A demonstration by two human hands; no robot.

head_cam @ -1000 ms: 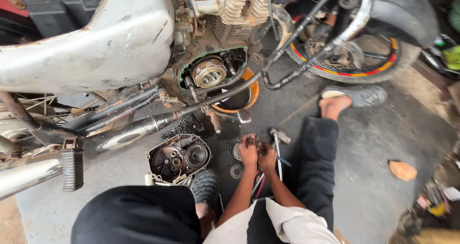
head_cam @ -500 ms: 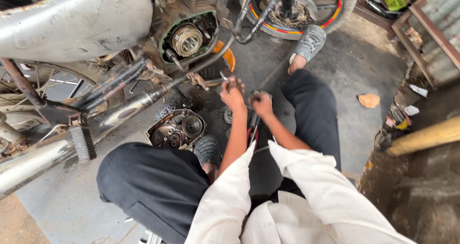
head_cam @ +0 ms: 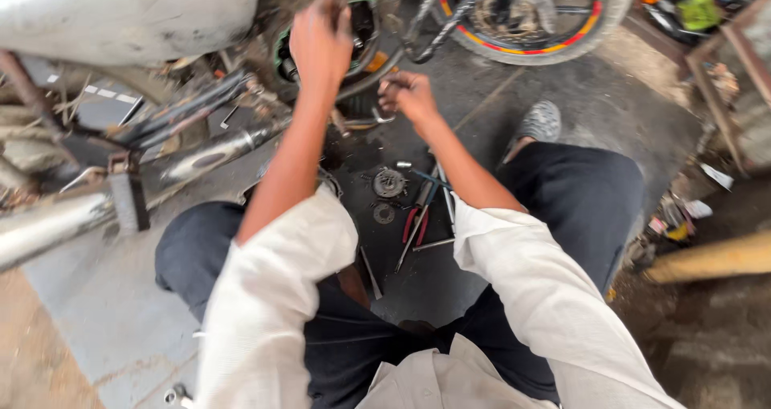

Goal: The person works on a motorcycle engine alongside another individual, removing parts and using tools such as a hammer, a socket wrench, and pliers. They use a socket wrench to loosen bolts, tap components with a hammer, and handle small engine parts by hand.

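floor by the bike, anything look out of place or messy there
Yes. Loose parts lie scattered on the dark, stained floor between the person's knees: a round toothed part, a smaller disc and red-handled pliers among other tools. The engine side stands open where the left hand reaches; the right hand hovers nearby.

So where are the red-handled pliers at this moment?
In the head view the red-handled pliers lie on the dark floor between the person's knees, just right of two round metal parts and below the right hand.
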